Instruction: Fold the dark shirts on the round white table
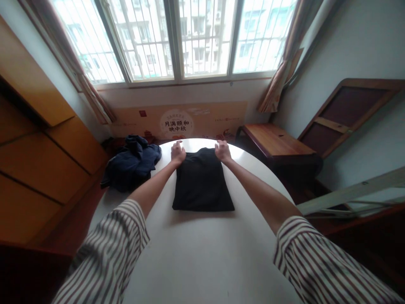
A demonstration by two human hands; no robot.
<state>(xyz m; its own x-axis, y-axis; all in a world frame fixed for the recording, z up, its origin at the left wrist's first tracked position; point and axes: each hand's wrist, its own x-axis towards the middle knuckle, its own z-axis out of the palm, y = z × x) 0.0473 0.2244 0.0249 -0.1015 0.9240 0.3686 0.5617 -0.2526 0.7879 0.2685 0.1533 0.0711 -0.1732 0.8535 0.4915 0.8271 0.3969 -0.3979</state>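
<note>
A black garment (202, 181), folded into a rough rectangle, lies on the white round table (190, 257). At its far left corner is my left hand (178, 153), fingers curled and closed on the cloth. My right hand (223, 151) grips the far right corner in the same way. The far edge of the cloth looks slightly rumpled between the hands, while the near edge lies flat. What kind of garment it is cannot be made out.
A heap of dark blue clothing (134, 162) sits at the table's left edge. Beyond the table to the right stands a wooden bench (276, 141). A long printed banner (177, 120) runs along the wall under the barred window (177, 42). Orange cabinets (41, 160) stand on the left.
</note>
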